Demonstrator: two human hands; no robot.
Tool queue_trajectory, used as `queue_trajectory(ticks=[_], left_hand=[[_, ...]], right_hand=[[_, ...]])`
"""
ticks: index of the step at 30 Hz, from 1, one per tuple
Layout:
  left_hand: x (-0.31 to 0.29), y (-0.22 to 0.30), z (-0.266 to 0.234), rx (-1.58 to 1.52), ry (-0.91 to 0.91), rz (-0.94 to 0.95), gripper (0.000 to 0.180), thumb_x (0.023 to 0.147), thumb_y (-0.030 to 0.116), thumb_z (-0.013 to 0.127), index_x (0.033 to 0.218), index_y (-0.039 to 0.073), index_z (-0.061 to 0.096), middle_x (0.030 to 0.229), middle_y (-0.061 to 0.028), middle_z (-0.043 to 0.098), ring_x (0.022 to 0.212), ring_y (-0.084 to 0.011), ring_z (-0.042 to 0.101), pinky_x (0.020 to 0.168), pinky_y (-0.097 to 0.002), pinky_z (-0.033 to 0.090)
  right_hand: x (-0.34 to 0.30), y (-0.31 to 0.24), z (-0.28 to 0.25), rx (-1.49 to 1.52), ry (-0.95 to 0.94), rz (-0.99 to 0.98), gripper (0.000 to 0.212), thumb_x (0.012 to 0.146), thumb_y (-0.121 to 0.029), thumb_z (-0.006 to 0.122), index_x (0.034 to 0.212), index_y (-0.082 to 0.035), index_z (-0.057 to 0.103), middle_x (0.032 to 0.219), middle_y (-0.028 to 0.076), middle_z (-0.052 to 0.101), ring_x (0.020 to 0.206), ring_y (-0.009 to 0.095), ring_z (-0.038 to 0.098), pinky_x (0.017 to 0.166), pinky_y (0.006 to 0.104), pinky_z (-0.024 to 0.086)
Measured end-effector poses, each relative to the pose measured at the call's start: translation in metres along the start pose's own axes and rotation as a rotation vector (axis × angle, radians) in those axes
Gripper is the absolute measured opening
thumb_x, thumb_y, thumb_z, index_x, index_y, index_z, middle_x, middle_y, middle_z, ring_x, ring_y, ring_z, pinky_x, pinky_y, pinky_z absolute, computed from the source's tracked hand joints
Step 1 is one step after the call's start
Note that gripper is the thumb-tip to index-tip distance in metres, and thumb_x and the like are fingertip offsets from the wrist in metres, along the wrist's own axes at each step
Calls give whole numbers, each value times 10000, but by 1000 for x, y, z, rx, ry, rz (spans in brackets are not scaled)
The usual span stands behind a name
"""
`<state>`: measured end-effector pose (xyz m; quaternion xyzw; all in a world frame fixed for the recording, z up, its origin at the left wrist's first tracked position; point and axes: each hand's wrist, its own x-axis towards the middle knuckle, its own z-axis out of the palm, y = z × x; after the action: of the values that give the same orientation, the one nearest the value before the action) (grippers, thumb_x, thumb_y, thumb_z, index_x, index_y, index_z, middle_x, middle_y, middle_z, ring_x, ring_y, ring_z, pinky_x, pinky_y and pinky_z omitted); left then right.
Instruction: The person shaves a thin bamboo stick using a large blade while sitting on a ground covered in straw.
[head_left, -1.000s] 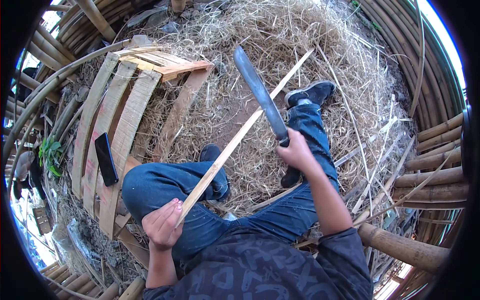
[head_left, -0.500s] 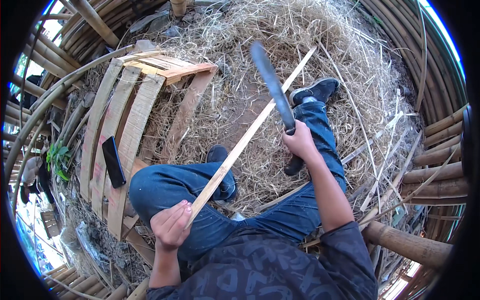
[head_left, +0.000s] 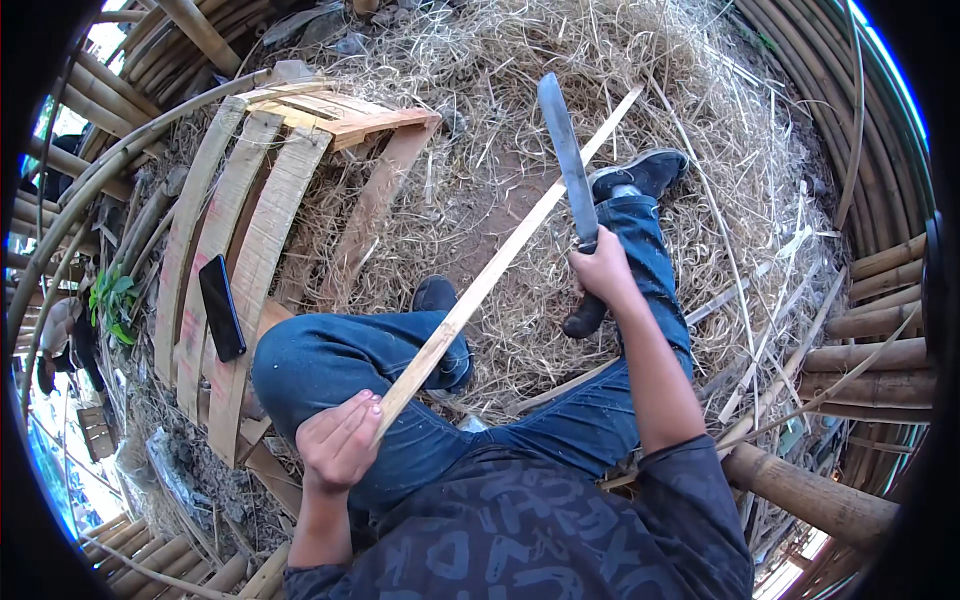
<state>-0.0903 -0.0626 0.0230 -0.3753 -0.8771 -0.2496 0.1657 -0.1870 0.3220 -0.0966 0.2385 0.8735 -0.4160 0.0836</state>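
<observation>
My left hand (head_left: 338, 440) is closed round the near end of a long, pale bamboo strip (head_left: 478, 287). The strip slants away from me to the far right, between my legs, its far end over the shavings. In my right hand (head_left: 602, 268) is the dark handle of a machete (head_left: 570, 150). Its long grey blade points away from me, tip up and a little to the left, and in the picture it crosses over the strip near the right shoe. I cannot tell whether blade and strip touch.
A wooden crate (head_left: 270, 225) lies at my left, a black phone (head_left: 222, 308) resting on its slats. Thin, curly shavings (head_left: 520, 60) cover the ground. Bamboo poles (head_left: 860, 370) wall the right side, and one thick bamboo pole (head_left: 810, 495) juts in near my right elbow.
The machete blade, blurred before, now shows sharply and has swung slightly to the right and more upright in the picture. My left hand keeps its hold on the strip.
</observation>
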Motion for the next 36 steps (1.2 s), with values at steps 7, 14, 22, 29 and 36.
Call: queue_trajectory(ticks=[7, 14, 22, 29, 36], left_hand=[[-11, -5, -2, 4, -10, -33, 170, 759, 3, 686, 924, -32, 668, 842, -152, 715, 831, -275, 726, 662, -329, 569], [-9, -3, -3, 18, 28, -92, 225, 733, -3, 726, 947, -38, 667, 827, -151, 709, 810, -279, 724, 640, -322, 567], [-7, -1, 0, 15, 53, -54, 224, 733, -14, 708, 951, -38, 664, 826, -150, 702, 809, -277, 723, 637, -320, 571], [-10, -5, 3, 0, 78, -66, 227, 726, -17, 712, 946, -41, 662, 819, -156, 699, 793, -284, 722, 634, -321, 573], [-10, -4, 1, 0, 96, -74, 229, 714, -28, 718, 933, -53, 659, 817, -163, 698, 788, -290, 723, 644, -339, 581]], right_hand=[[-55, -21, 31, -15, -13, -74, 345, 726, -97, 668, 1027, 31, 559, 763, 162, 610, 706, 264, 623, 679, 391, 497], [-61, -35, 28, 60, -145, -189, 260, 711, -66, 653, 928, 48, 565, 682, 100, 599, 631, 182, 600, 595, 352, 492], [-5, -24, -12, -101, -51, -32, 271, 740, -126, 657, 920, 58, 573, 764, 205, 656, 723, 322, 676, 656, 406, 522], [-42, -22, 12, -13, -109, -40, 291, 733, -128, 659, 935, 50, 548, 762, 212, 619, 728, 330, 643, 698, 412, 503], [-100, -55, 28, 33, -185, -50, 361, 731, -113, 652, 1033, 54, 545, 804, 239, 641, 787, 397, 656, 726, 432, 503]])
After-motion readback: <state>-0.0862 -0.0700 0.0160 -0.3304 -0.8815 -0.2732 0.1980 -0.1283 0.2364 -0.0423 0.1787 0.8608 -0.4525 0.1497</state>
